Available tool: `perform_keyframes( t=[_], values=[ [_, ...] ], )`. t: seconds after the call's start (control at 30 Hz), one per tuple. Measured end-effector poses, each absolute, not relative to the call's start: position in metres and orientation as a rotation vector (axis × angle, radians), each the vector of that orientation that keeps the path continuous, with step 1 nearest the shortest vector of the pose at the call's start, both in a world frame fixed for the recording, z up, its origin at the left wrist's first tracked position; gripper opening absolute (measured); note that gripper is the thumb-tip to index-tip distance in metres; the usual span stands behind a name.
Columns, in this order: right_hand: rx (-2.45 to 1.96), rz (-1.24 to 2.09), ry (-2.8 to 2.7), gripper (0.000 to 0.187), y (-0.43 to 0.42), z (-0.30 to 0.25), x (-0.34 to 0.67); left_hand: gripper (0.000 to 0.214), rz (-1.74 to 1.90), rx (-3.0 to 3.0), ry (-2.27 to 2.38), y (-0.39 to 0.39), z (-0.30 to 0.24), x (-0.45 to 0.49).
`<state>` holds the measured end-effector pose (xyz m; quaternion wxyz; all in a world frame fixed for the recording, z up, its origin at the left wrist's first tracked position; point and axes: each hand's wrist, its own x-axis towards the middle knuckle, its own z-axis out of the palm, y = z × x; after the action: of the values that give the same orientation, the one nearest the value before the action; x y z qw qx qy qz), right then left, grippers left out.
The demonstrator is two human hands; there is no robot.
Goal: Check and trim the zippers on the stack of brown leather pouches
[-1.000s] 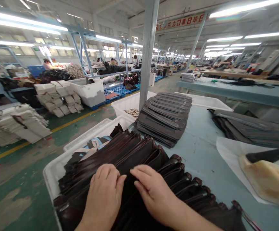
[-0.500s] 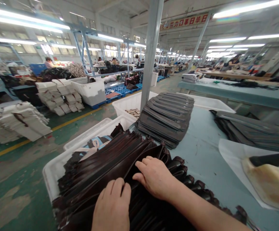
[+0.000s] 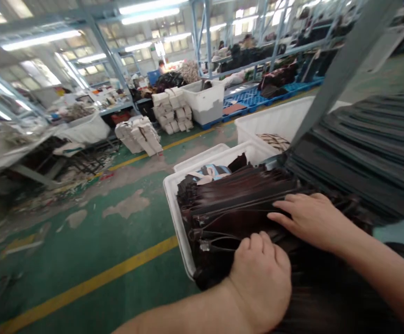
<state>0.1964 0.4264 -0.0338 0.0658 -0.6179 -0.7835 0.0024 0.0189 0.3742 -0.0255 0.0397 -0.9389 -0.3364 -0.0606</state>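
Dark brown, leather-like pieces (image 3: 237, 185) stand packed on edge in a row in a white plastic bin (image 3: 179, 232). My left hand (image 3: 263, 273) is closed over the near pieces, its fingers curled down and its fingertips hidden among them. Just beyond it, to the right, my right hand (image 3: 309, 218) lies across the tops of the pieces with thumb and fingers apart. A gap shows between two pieces to the left of my left hand. At the bin's far end lies a blue, black and pale cloth bundle (image 3: 212, 172).
A grey metal post (image 3: 341, 74) rises beyond the bin, beside a stack of dark grey panels (image 3: 369, 139). Another white bin (image 3: 275, 120) stands behind. Across the green floor (image 3: 125, 250) are bundled white stacks (image 3: 139, 134) and a blue pallet (image 3: 247, 104). People sit farther back.
The view has swung left, so the bin and hands now appear farther right. My left hand has curled more tightly over the pieces; my right hand stays over them.
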Motion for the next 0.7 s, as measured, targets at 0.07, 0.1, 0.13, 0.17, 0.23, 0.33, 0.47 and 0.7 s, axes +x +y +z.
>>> perform_keyframes(
  t=[0.07,0.1,0.13,0.17,0.23,0.33,0.47,0.7],
  values=[
    [-1.751,0.059,-2.458,0.041,0.424,-0.037,0.195,0.027,-0.194,-2.873,-1.041,0.375,-0.028,0.015],
    [-1.698,0.091,-2.493,0.041,0.420,-0.036,0.194,0.027,-0.201,-2.872,-1.045,0.374,-0.028,0.013],
    [-1.654,0.120,-2.516,0.040,0.416,-0.033,0.193,0.026,-0.214,-2.874,-1.048,0.374,-0.027,0.012],
    [-1.624,0.142,-2.528,0.038,0.411,-0.030,0.191,0.025,-0.235,-2.879,-1.048,0.373,-0.025,0.011],
    [-1.600,0.166,-2.538,0.035,0.399,-0.026,0.188,0.026,-0.296,-2.916,-1.016,0.371,-0.017,0.010],
    [-1.597,0.114,-2.514,0.030,0.376,-0.034,0.187,0.021,-0.457,-2.982,-0.948,0.367,0.005,0.008],
    [-1.474,-0.065,-2.474,0.024,0.339,-0.057,0.194,0.021,-0.445,-3.159,-0.730,0.378,0.038,0.005],
    [-1.485,-0.102,-2.396,0.034,0.306,-0.028,0.189,0.018,0.015,-3.204,-1.275,0.445,0.033,0.008]
  ],
)
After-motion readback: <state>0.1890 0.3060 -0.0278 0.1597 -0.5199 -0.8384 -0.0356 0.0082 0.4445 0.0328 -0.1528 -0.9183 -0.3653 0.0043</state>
